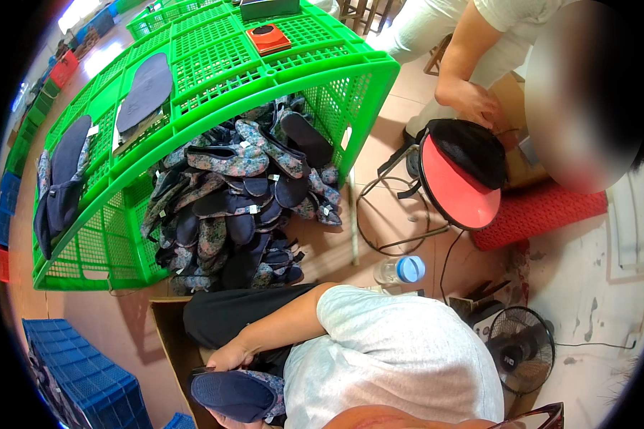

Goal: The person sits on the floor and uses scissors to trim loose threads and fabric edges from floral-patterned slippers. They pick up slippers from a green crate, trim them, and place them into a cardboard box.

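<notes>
A slipper (232,395) with a dark blue sole and floral fabric upper lies sole up low in the head view, over my lap. My left hand (235,421) is closed on it from below, mostly hidden beneath the slipper. At the slipper's upper edge, my right hand (229,354) has its fingers closed around a small, thin dark thing, too small to name. A large heap of similar floral slippers (222,207) lies on the floor in front, under a green plastic crate (225,111).
On the crate rest a dark slipper (68,171), a grey-blue sole piece (147,89) and an orange box (268,39). A cardboard box (168,329), bottle (401,270), fan (522,350) and blue crates (86,372) stand around me. A co-worker's hand (472,100) is above a red-topped stool (458,189).
</notes>
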Action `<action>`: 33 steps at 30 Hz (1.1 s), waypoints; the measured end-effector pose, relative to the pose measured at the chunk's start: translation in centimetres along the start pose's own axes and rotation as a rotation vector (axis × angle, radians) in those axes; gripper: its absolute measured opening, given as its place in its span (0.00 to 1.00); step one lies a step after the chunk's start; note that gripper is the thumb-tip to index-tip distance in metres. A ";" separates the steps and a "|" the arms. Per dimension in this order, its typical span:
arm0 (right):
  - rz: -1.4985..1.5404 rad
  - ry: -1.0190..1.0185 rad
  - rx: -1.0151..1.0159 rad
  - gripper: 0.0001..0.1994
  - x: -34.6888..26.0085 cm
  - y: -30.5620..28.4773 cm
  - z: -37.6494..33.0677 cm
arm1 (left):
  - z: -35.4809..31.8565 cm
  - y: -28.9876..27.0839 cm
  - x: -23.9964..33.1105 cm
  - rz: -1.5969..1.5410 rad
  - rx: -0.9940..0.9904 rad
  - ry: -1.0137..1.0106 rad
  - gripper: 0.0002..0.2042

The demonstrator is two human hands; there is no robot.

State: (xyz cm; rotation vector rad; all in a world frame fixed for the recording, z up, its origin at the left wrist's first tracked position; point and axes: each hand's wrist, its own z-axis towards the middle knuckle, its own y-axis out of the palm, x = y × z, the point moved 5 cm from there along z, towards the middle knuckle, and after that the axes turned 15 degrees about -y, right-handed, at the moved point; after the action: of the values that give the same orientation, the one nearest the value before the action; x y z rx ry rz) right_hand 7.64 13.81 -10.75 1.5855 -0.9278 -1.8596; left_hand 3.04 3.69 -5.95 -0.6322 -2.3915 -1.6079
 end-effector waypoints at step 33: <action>0.011 -0.025 -0.021 0.08 0.4 -0.5 0.2 | 1.2 1.0 -0.4 0.037 0.006 -0.037 0.26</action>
State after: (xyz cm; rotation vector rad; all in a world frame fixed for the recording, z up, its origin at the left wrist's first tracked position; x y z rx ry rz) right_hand 7.34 13.85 -11.38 1.5452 -0.9237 -1.8790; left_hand 3.93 5.01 -5.76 -0.7069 -2.3942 -1.5876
